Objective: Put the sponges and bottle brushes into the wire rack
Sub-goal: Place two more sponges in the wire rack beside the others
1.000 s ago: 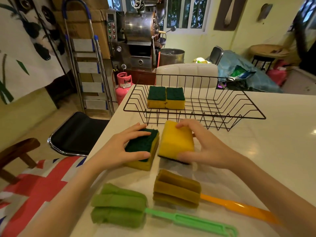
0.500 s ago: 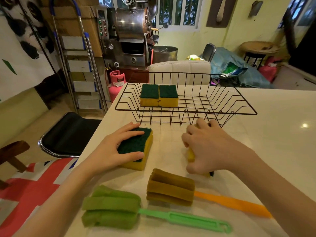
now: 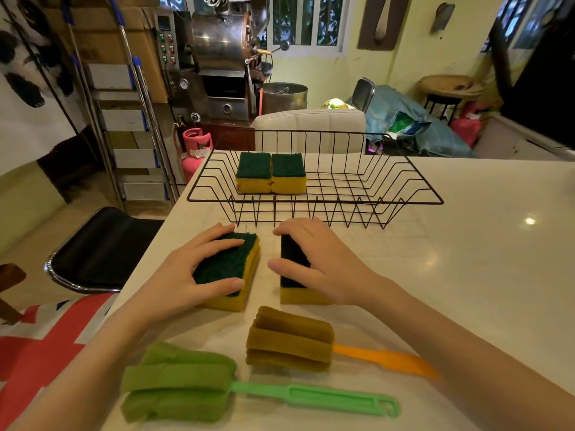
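Two yellow sponges with green scrub tops lie side by side on the white table in front of the black wire rack (image 3: 417, 185). My left hand (image 3: 186, 272) grips the left sponge (image 3: 230, 265). My right hand (image 3: 323, 265) grips the right sponge (image 3: 291, 262), green side up. Two more sponges (image 3: 270, 175) sit together inside the rack at its left. Nearer to me lie an orange bottle brush (image 3: 289, 340) and a green bottle brush (image 3: 180, 384), handles pointing right.
The table (image 3: 482, 275) ends at its left edge just beside the sponges. A black chair seat (image 3: 102, 247) stands below that edge. A white padded chair back (image 3: 311, 126) rises behind the rack. A stepladder and a metal machine stand further back.
My right hand has turned its sponge from yellow side up to green side up and set it down beside the left sponge. My left hand stayed on its sponge.
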Available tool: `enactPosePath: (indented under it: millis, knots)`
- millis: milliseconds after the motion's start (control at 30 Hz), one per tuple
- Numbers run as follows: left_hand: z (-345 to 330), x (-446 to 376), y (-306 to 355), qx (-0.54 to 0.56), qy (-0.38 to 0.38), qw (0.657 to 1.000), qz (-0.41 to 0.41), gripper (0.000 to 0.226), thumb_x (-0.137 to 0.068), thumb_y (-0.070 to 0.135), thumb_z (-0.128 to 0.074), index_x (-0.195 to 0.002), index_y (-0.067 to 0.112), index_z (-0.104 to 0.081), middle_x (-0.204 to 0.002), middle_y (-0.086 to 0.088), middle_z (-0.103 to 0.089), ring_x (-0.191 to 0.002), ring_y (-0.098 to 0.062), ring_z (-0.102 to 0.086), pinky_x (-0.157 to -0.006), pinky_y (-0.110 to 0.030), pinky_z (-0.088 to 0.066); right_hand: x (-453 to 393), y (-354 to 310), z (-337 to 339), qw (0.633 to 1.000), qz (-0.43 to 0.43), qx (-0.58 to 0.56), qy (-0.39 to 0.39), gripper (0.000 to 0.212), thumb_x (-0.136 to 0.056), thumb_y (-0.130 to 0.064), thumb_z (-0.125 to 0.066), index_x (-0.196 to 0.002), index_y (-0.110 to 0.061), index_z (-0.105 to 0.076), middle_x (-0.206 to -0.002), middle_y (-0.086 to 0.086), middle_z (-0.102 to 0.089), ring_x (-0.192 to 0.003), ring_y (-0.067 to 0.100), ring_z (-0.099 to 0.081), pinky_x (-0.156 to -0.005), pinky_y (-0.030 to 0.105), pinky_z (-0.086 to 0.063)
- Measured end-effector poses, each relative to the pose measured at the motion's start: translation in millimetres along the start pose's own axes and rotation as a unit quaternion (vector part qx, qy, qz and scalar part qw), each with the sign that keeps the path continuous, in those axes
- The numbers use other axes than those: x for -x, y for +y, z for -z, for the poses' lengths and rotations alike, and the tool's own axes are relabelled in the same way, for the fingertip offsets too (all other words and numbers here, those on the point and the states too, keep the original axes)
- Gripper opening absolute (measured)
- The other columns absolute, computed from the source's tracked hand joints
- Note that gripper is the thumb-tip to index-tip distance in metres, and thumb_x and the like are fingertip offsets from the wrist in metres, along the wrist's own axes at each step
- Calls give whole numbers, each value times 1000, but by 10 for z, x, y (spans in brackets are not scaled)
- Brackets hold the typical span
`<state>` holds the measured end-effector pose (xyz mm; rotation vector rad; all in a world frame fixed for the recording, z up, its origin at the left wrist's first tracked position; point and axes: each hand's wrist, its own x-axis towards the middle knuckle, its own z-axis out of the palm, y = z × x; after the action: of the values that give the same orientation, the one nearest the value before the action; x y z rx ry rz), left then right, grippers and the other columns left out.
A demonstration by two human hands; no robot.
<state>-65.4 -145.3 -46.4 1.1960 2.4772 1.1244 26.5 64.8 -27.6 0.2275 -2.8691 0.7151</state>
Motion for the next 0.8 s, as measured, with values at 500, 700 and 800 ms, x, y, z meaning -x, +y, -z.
enactPosePath:
  millis: [500, 700, 800]
  knots:
    - [234, -69, 70, -16, -145, 989, 26, 83, -41, 72, -67, -115, 67, -30, -133, 44, -10, -118, 30, -7, -92, -2, -22, 21, 205, 438, 983, -37, -16, -182, 89, -63, -45, -77, -134, -30, -26, -139, -6, -31, -124, 10, -29, -101, 27, -33]
    - [301, -255, 178, -135, -250, 958, 39, 100, -51, 53, -75, -123, 59, -8, -137, 32, -5, -128, 6, -5, -111, -24, -13, 15, 195, 356, 985, -44, -8, -167, 67, -62, -45, -76, -114, -28, -37, -110, -8, -40, -97, 9, -41, -69, 18, -41]
    - [316, -333, 240, -208, -268, 940, 36, 106, -57, 43, -79, -134, 48, -5, -142, 21, -11, -131, -4, -7, -111, -30, -16, 16, 205, 347, 985, -39, -19, -168, 65, -63, -43, -76, -114, -28, -38, -110, -7, -41, -97, 9, -43, -69, 19, -43]
